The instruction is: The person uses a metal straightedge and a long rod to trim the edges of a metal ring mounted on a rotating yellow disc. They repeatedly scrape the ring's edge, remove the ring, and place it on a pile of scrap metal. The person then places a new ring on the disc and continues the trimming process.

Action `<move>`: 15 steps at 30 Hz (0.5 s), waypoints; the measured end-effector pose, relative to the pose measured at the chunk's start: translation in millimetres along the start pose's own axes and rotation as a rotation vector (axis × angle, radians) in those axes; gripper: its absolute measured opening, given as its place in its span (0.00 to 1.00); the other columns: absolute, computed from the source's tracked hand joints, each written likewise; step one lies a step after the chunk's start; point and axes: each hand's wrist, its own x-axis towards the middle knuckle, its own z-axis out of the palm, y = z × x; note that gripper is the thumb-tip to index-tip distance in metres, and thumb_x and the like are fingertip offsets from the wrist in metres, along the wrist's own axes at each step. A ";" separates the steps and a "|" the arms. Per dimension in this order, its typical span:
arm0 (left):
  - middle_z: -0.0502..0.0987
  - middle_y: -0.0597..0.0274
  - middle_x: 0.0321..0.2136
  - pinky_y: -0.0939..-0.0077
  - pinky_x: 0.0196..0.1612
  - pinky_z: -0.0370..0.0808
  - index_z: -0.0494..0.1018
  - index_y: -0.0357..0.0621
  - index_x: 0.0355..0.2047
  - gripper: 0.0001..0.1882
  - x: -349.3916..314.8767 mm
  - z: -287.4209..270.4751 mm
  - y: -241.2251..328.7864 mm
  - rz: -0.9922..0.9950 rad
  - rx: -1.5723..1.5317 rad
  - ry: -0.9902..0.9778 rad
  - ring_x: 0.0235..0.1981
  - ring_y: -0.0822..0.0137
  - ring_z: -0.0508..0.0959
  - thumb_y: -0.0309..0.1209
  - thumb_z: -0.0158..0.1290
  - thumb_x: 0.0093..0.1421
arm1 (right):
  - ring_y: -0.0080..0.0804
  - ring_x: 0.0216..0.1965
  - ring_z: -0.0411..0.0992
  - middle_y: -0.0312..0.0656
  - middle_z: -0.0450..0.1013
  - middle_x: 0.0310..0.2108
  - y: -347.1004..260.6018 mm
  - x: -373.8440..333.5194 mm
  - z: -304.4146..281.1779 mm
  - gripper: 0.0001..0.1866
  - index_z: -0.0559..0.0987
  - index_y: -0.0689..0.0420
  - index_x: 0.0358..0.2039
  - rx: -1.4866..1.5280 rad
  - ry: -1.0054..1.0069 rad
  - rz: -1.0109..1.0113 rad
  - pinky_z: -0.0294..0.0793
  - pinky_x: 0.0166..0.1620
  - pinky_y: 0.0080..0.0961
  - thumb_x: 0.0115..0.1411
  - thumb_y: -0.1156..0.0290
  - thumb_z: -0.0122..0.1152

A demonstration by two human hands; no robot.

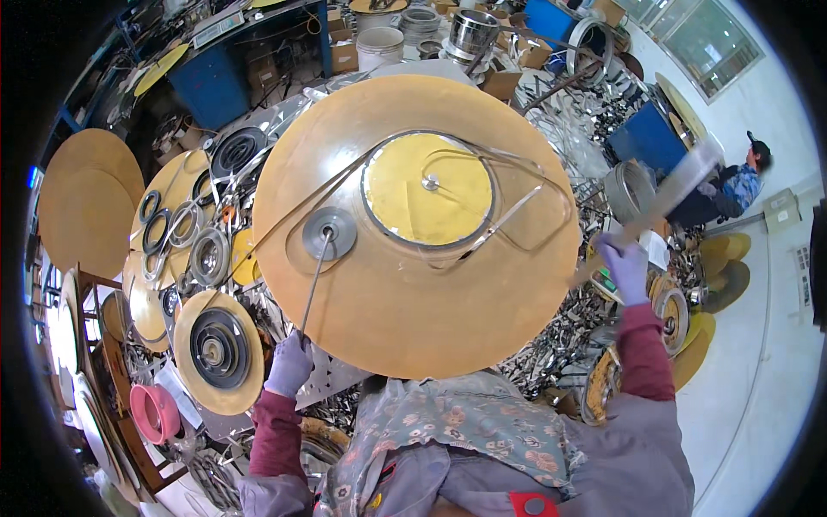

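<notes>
In front of me lies a large round tan disc (482, 319). On it sits a yellow round plate (401, 185) with a dark metal rim and a small central knob (430, 182). A thin metal strip (517, 207) loops loosely around and beside the plate. My left hand (290, 365), in a lavender glove, grips the near end of a thin metal rod (315, 284). The rod's far end meets the hub of a small grey disc (332, 231) on the tan surface. Raised at the right, my gloved right hand (624, 265) closes on a long flat bar (676, 188), blurred by motion.
At the left stand a smaller tan disc with dark rings (217, 349), several loose rings (209, 256) and a pink basin (156, 414). Metal scraps (551, 366) are heaped along the right. A person (732, 188) is near the right wall. Blue bins (648, 138) stand farther back.
</notes>
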 end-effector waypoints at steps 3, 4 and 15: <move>0.74 0.39 0.27 0.51 0.34 0.70 0.69 0.34 0.34 0.08 1.1 -3.4 -3.5 -0.145 -0.161 -0.083 0.32 0.41 0.74 0.28 0.45 0.58 | 0.25 0.31 0.73 0.39 0.76 0.30 -61.8 25.2 36.8 0.11 0.81 0.59 0.33 0.274 0.098 -0.253 0.71 0.39 0.21 0.56 0.65 0.58; 0.74 0.39 0.27 0.51 0.35 0.70 0.69 0.34 0.33 0.08 0.0 -4.0 -5.3 -0.139 -0.134 -0.065 0.32 0.41 0.74 0.28 0.45 0.58 | 0.23 0.32 0.72 0.38 0.76 0.30 -64.2 44.3 44.4 0.11 0.80 0.58 0.35 0.355 0.174 -0.289 0.70 0.40 0.20 0.56 0.66 0.57; 0.75 0.44 0.23 0.58 0.30 0.71 0.71 0.36 0.30 0.07 9.8 -9.3 2.6 -0.196 -0.096 -0.063 0.26 0.47 0.76 0.28 0.48 0.57 | 0.43 0.36 0.73 0.46 0.75 0.36 45.5 116.9 62.7 0.13 0.78 0.55 0.39 0.098 0.317 0.113 0.70 0.43 0.36 0.55 0.64 0.58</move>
